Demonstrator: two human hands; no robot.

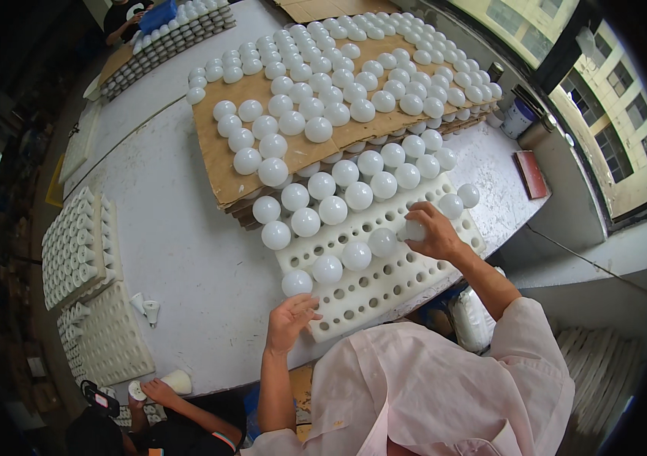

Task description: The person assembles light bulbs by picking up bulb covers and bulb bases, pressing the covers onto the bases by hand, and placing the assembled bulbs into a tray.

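Note:
A white foam tray (369, 292) with rows of round holes lies in front of me at the table's near edge. Round white bulb globes (327, 269) stand in some of its rows. My right hand (436, 234) has its fingers around one white bulb globe (414, 230) towards the right part of the middle row. My left hand (291, 322) is at the tray's left edge, just below the leftmost globe (297, 283). Its fingers are apart and slightly bent, with nothing visible in them.
Behind the tray, stacked cardboard sheets (221, 163) bear many globes. Foam trays (114, 334) of bulb bases stand at left, near two loose bulbs (150, 311). A co-worker's hand (160, 393) is at lower left; another person (122, 17) is far left. A red box (531, 175) lies right.

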